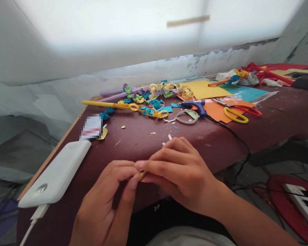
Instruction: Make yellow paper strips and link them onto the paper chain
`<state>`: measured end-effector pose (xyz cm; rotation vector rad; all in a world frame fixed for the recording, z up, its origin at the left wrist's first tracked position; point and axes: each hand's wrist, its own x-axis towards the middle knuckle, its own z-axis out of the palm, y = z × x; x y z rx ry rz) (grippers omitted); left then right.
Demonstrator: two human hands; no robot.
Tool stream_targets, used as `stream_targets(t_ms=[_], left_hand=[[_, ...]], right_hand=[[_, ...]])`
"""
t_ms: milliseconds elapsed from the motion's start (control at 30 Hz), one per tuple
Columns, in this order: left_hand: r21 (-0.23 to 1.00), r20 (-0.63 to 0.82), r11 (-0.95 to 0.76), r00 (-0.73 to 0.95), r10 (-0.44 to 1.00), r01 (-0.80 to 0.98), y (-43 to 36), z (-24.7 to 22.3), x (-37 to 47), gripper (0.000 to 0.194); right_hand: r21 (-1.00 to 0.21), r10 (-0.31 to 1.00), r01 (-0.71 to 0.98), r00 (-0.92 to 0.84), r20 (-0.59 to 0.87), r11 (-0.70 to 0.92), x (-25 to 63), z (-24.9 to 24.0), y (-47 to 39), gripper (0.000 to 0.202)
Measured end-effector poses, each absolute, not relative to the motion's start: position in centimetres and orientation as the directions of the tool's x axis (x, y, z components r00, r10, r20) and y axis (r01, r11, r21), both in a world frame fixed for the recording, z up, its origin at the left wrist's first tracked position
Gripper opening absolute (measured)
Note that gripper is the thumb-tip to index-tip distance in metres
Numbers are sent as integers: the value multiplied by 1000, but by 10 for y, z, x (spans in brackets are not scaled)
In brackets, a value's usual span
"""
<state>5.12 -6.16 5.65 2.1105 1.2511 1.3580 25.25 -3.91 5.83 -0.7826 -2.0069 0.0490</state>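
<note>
My left hand and my right hand meet at the near edge of the table, fingertips almost touching. Pinched between the thumbs and fingers of both is a small yellow paper piece, mostly hidden by the fingertips. Past the hands lie a blue glue gun, a roll of clear tape and a yellow paper stick with looped strips. Yellow and red handled scissors rest on orange paper to the right.
A white power bank with a cable stands at the left edge. Paper flowers and chains lie at the back, beside yellow sheets. The glue gun's black cord drops off the front edge. A power strip sits on a red stool at right.
</note>
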Motion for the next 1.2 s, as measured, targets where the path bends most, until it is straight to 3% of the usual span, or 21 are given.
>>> stream_targets(t_ms=[67,167,233,333,433,567,733,800,867,933,1000,1067,1200], left_hand=[[699,557,-542,120,822,466,-63,58,53,12],[780,527,-508,53,848,366,-63,57,58,9],[827,484,-478,58,873,296,-60,55,59,8],[904,385,-392,78,920,170,-53,51,58,11],[959,284,-284,100,954,-8,-48,48,58,11],[967,235,-225,80,969,-119,-50,44,67,6],[957,143,-133,21,989,-259,-57,41,80,8],[954,33,-27,15,999,-297,-60,43,81,11],[947,-104,100,4,995,-306,-64,47,80,17],[947,-184,183,21,983,-265,-67,52,78,24],[958,-189,193,40,981,-211,-69,57,76,27],[968,-182,187,49,982,-169,-70,61,75,26],[979,-148,154,54,988,-131,-69,61,75,19]], right_hand=[[-565,665,365,-271,696,740,248,58,-43,13],[-886,881,61,-157,447,460,241,54,-50,17],[-957,943,-69,-166,289,282,238,51,-53,22],[-981,973,-110,-149,178,163,236,49,-54,24],[-974,985,-197,-109,133,110,235,47,-52,24],[-929,994,-368,-82,79,43,231,43,-51,25],[-888,993,-447,-2,120,107,224,37,-55,27],[-925,985,-347,-8,171,157,226,32,-57,28],[-927,931,-87,18,364,364,232,28,-56,29],[-717,743,247,-18,669,651,242,28,-52,23],[-433,532,409,-163,831,803,253,33,-47,16],[-336,458,377,-304,835,863,262,41,-43,16],[-411,479,249,-398,782,877,271,51,-38,15]])
